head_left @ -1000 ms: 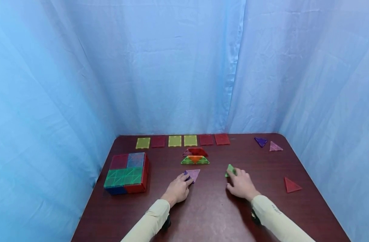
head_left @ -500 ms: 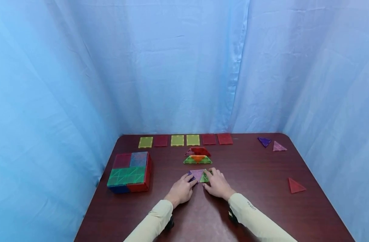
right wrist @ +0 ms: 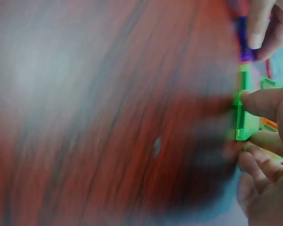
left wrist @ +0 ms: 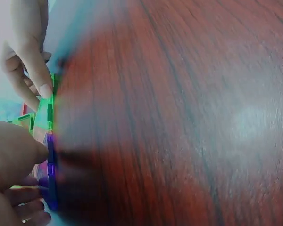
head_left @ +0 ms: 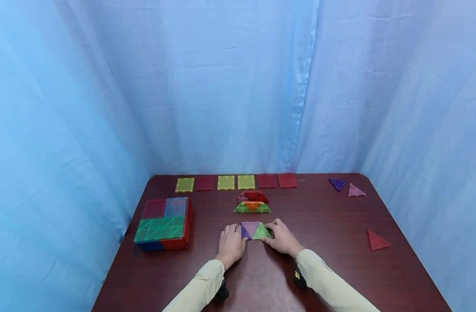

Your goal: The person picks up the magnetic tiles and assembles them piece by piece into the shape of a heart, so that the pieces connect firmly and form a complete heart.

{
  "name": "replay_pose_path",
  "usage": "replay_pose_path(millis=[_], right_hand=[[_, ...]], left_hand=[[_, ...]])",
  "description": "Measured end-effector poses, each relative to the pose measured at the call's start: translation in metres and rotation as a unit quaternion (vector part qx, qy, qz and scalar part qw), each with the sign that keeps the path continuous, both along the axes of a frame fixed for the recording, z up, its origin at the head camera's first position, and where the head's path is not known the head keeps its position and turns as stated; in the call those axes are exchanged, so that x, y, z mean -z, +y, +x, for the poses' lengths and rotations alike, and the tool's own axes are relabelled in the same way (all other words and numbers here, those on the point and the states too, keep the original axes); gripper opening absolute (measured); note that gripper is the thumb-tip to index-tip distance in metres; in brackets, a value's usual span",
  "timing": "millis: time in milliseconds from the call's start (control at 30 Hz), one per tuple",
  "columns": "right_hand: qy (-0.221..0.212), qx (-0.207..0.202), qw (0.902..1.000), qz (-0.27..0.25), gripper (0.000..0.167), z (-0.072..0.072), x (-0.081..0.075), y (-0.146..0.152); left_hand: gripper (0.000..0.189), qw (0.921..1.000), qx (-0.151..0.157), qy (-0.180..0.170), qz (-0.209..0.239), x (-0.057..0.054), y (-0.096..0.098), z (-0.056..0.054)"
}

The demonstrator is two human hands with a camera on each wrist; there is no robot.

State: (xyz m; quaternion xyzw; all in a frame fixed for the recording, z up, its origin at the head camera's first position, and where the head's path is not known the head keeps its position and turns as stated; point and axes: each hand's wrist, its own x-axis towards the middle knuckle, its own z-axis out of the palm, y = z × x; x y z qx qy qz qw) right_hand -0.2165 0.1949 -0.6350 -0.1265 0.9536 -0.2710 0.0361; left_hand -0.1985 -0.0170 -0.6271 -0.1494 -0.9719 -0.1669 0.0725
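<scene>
Three translucent triangular magnetic tiles stand side by side in a row near the middle of the table: purple (head_left: 244, 232), pink (head_left: 250, 226) and green (head_left: 261, 233). My left hand (head_left: 230, 245) grips the purple tile at the row's left end, its thumb along the near edge in the left wrist view. At the other end my right hand (head_left: 282, 239) pinches the green tile (right wrist: 241, 123) between thumb and fingers. The pink tile sits point down between the two, with no finger on it. Fingers hide the outer corners of the purple and green tiles.
Just behind the row lie a green-and-orange tile strip (head_left: 242, 208) and a red strip (head_left: 257, 196). A block of stacked tiles (head_left: 161, 227) stands left. Square tiles (head_left: 226, 182) line the back edge. Loose triangles, red (head_left: 377, 240), purple (head_left: 337, 184) and pink (head_left: 355, 190), lie right.
My right hand has brought the green tile leftward against the pink one. My left fingers have shifted from over the purple tile to its outer side.
</scene>
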Motion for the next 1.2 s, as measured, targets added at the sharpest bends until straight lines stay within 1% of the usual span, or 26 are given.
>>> replay_pose_path(millis=[100, 200, 233, 300, 333, 400, 467, 533, 567, 667, 833, 900, 1000, 1100, 1200], right_hand=[[-0.027, 0.011, 0.9976, -0.063, 0.040, 0.001, 0.001, -0.001], [-0.043, 0.022, 0.9916, -0.120, 0.035, 0.001, 0.001, -0.002], [-0.042, 0.025, 0.9893, -0.137, 0.033, 0.000, 0.001, -0.001], [-0.025, 0.029, 0.9863, -0.161, 0.032, 0.000, 0.000, -0.001], [-0.012, 0.029, 0.9855, -0.167, 0.030, -0.001, 0.000, -0.001], [0.029, 0.023, 0.9853, -0.167, 0.027, -0.002, -0.001, 0.000], [0.076, 0.021, 0.9850, -0.153, 0.024, -0.003, -0.002, 0.000], [0.107, 0.022, 0.9842, -0.139, 0.019, -0.004, -0.003, 0.000], [0.119, 0.025, 0.9837, -0.133, 0.018, -0.004, -0.004, 0.000], [0.127, 0.037, 0.9842, -0.118, 0.016, -0.003, -0.003, -0.002], [0.130, 0.053, 0.9830, -0.119, 0.018, -0.005, 0.003, -0.004], [0.139, 0.062, 0.9805, -0.125, 0.019, -0.007, 0.005, -0.006], [0.150, 0.079, 0.9764, -0.134, 0.018, -0.011, 0.007, -0.007], [0.148, 0.096, 0.9736, -0.145, 0.018, -0.015, 0.010, -0.008], [0.138, 0.108, 0.9701, -0.168, 0.018, -0.018, 0.011, -0.010]], left_hand=[[0.039, 0.9977, -0.003, -0.014, 0.067, 0.003, -0.001, -0.002], [0.045, 0.9905, -0.009, -0.026, 0.135, 0.004, -0.003, -0.005], [0.047, 0.9881, -0.010, -0.026, 0.151, 0.004, -0.004, -0.007], [0.049, 0.9843, -0.010, -0.018, 0.175, 0.001, -0.006, -0.010], [0.049, 0.9828, -0.009, -0.006, 0.184, -0.001, -0.007, -0.012], [0.044, 0.9811, -0.003, 0.021, 0.192, -0.005, -0.008, -0.015], [0.035, 0.9798, 0.006, 0.048, 0.194, -0.009, -0.009, -0.019], [0.026, 0.9784, 0.013, 0.066, 0.195, -0.011, -0.010, -0.021], [0.022, 0.9781, 0.015, 0.069, 0.196, -0.012, -0.010, -0.022], [0.014, 0.9787, 0.006, 0.070, 0.193, -0.009, -0.009, -0.022], [0.007, 0.9800, -0.044, 0.074, 0.180, -0.002, -0.009, -0.019], [0.008, 0.9795, -0.055, 0.072, 0.180, -0.001, -0.008, -0.019], [0.010, 0.9788, -0.056, 0.063, 0.187, -0.001, -0.006, -0.020], [0.014, 0.9773, -0.053, 0.056, 0.197, -0.001, -0.004, -0.023], [0.019, 0.9762, -0.052, 0.049, 0.205, 0.000, -0.002, -0.025]])
